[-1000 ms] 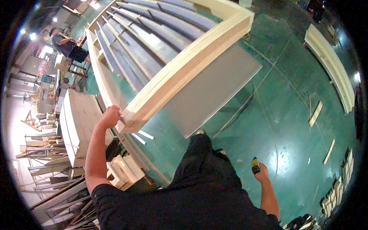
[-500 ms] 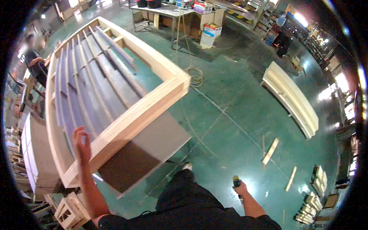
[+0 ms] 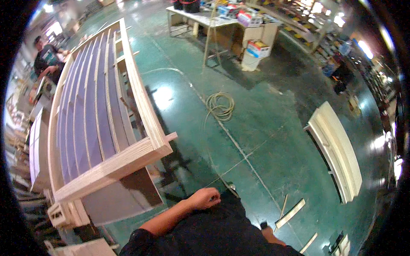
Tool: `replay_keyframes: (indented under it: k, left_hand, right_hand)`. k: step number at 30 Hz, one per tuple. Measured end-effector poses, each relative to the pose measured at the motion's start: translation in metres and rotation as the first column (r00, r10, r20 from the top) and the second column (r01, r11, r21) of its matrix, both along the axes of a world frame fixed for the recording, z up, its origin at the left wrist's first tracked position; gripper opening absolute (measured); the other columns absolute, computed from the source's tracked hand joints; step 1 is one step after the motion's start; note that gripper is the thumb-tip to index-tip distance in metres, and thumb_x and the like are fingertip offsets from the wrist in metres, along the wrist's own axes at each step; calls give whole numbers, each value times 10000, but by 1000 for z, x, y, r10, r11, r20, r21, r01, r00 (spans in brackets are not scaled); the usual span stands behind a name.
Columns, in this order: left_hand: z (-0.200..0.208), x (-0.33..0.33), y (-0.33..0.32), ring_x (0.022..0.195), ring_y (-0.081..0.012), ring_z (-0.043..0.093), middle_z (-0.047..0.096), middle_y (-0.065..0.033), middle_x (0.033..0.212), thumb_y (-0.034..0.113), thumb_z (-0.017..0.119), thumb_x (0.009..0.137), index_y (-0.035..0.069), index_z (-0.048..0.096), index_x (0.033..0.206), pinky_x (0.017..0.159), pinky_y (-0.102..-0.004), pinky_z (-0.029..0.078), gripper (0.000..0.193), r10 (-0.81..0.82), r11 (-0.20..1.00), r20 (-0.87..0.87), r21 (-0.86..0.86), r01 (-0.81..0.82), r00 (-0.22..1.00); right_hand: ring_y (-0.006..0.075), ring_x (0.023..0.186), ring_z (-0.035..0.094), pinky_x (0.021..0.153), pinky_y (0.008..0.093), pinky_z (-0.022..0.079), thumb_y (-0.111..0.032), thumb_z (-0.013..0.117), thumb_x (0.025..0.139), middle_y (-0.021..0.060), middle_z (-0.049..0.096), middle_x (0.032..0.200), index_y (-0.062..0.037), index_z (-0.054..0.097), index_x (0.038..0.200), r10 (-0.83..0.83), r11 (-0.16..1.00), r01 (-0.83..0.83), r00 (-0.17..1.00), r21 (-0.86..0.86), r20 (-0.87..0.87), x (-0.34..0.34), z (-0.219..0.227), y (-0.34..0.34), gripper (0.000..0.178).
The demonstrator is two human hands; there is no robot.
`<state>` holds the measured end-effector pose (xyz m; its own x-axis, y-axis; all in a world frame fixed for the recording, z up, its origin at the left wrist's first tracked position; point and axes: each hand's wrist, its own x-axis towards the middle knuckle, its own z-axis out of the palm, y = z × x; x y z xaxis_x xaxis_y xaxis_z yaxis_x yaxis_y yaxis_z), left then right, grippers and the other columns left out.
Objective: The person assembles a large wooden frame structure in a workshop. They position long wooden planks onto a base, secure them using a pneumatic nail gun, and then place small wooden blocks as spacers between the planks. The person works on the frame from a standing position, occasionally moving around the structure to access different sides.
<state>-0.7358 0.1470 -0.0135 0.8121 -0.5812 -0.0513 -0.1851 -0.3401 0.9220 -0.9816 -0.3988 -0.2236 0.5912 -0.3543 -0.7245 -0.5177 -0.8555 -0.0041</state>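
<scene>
My left hand (image 3: 206, 199) hangs in front of my body with its fingers curled in, and nothing shows in it. Low at the right, my right hand (image 3: 269, 234) grips a small dark hand tool (image 3: 264, 225); the sleeve and picture angle leave its kind unclear. To the left stands a large pale wooden frame (image 3: 111, 170), apart from both hands. Long thin strips (image 3: 97, 123) run lengthwise inside it over a purplish-grey surface. Beneath its near end a grey-brown panel (image 3: 128, 198) shows.
At the frame's far left a person (image 3: 48, 59) stands. A coiled hose (image 3: 220, 106) and wood strips (image 3: 291, 213) lie on the green floor. A curved cream-coloured piece (image 3: 337, 149) rests at the right. A cluttered workbench (image 3: 205, 18) and a white bucket (image 3: 250, 62) stand far off.
My left hand has come away from the frame's near end and in front of my body. My view has shifted, so the frame sits further left. The right hand still holds the tool.
</scene>
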Motion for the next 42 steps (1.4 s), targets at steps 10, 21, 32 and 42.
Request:
replay_keyframes:
  k: [10, 21, 32, 42]
  left_hand:
    - [-108, 283, -94, 868, -396, 658, 683, -185, 925, 216, 740, 814, 18, 646, 947, 780, -493, 530, 256, 401, 904, 23, 149, -400, 916]
    - [-134, 620, 34, 977, -395, 693, 737, -197, 1031, 403, 720, 834, 44, 711, 985, 848, -487, 555, 390, 350, 922, -191, 246, -301, 917]
    - [-281, 723, 326, 708, -233, 705, 727, -106, 806, 474, 718, 915, 37, 722, 1023, 677, -427, 571, 450, 742, 642, -326, 599, -480, 586]
    - [-279, 766, 472, 619, -238, 638, 696, -32, 759, 433, 694, 958, 70, 721, 1021, 588, -409, 539, 370, 741, 356, -671, 439, -825, -37]
  right_hand:
    - [456, 1043, 673, 851, 487, 535, -228, 783, 825, 246, 712, 1131, -107, 633, 1295, 206, 919, -330, 869, 216, 450, 552, 23, 81, 508]
    - [456, 1144, 653, 918, 518, 527, -206, 810, 792, 253, 702, 1195, -92, 599, 1347, 330, 919, -388, 850, 65, 412, 832, 95, 205, 604]
    - [384, 1137, 687, 942, 466, 539, -283, 846, 800, 184, 729, 1205, -98, 626, 1373, 243, 885, -271, 962, 378, 121, 1123, 43, 367, 642]
    - [178, 749, 634, 703, 388, 535, -240, 861, 855, 26, 709, 948, -90, 703, 1159, 207, 501, -135, 978, 855, 33, 1483, 86, 654, 374]
